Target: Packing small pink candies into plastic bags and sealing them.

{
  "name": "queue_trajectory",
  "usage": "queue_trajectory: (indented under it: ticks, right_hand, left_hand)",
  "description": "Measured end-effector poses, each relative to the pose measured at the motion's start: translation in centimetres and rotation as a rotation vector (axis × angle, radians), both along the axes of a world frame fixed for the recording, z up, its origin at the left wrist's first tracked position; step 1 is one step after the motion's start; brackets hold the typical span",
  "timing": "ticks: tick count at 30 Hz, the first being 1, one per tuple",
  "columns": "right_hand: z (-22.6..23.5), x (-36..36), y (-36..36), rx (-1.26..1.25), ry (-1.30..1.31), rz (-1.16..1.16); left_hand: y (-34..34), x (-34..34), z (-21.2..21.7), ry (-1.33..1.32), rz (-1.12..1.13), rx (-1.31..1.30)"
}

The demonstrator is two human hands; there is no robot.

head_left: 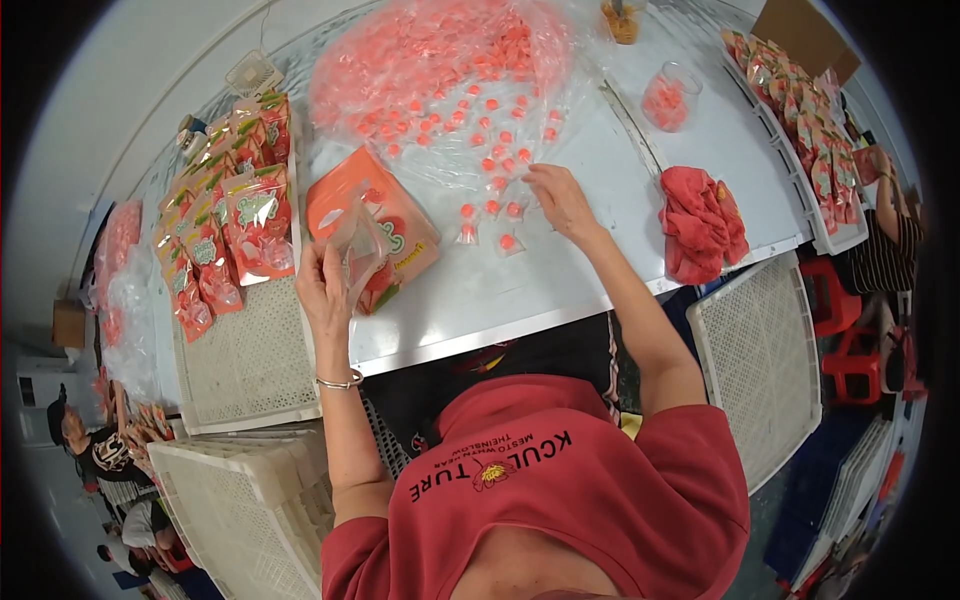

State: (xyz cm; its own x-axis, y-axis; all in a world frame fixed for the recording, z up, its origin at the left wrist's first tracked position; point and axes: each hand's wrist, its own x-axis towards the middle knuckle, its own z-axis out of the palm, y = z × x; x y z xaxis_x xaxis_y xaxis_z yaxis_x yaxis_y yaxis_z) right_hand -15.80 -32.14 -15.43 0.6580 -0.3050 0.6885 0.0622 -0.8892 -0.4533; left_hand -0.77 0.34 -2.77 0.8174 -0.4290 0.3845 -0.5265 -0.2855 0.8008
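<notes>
My left hand (pixel 325 285) is closed around the edge of a pouch (pixel 362 245) with a see-through face, held tilted over the near edge of the table. Beneath it, flat pink printed pouches (pixel 410 235) lie overlapping. Farther right, my right hand (pixel 562 205) reaches over the table with its fingers stretched toward small clear packets (pixel 508 243), each with a round pink-red piece inside. Its fingertips are right beside one packet (pixel 524 156); nothing is visibly held. More of these packets fill a large clear plastic bag (pixel 440 60) at the far side.
Filled pouches stand in a white crate (pixel 250 345) at left and another crate (pixel 835 240) at far right. A red cloth (pixel 700 225) and a clear jar of packets (pixel 670 98) sit right of my hand. Stacked crates (pixel 235 500) stand lower left; other people are at both sides.
</notes>
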Motion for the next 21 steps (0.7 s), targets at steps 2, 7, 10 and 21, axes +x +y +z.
queue_trajectory:
  ticks: [2,7,10,21]
  right_hand:
    - [-0.6,-0.9,-0.5,-0.041,0.188,-0.066]
    - [0.5,-0.4,-1.9,0.065,0.258,-0.311]
    - [1.8,2.0,1.2,-0.052,0.146,-0.233]
    - [1.0,1.8,7.8,0.049,0.576,0.012]
  left_hand:
    - [0.6,0.0,-0.3,-0.031,0.034,-0.024]
    - [1.4,-0.8,-0.1,0.003,0.022,-0.056]
    - [1.8,-0.9,0.3,0.041,0.029,-0.064]
    - [1.6,-0.8,1.6,0.064,-0.011,-0.178]
